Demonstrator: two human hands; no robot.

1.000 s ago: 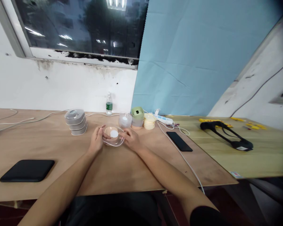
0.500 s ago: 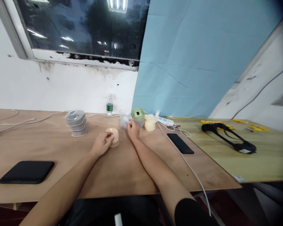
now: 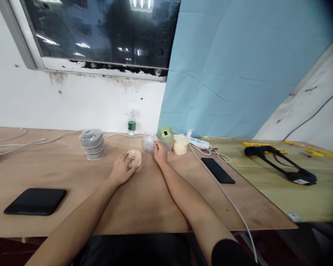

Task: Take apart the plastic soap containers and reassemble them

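Observation:
My left hand (image 3: pixel 122 169) lies over a round peach-coloured plastic piece (image 3: pixel 135 156) on the wooden table (image 3: pixel 72 177), with its fingers on top. A small dark slot shows in the piece. My right hand (image 3: pixel 160 153) sits further back, its fingertips at a clear plastic cup (image 3: pixel 149 142). That cup stands next to a stack with a green lid (image 3: pixel 165 134). Whether my right hand grips the cup is hard to tell.
Grey lidded containers (image 3: pixel 91 145) stand stacked at the back left, and pale yellow discs (image 3: pixel 180 144) at the back right. There are also a water bottle (image 3: pixel 131 123), a white power strip (image 3: pixel 198 143), a black phone (image 3: pixel 218 170), a black tablet (image 3: pixel 35 201) and loose cables.
The clear dish has left the peach piece and now stands at the back by the green-lidded stack. My right hand has moved back with it, while my left hand stays on the peach piece.

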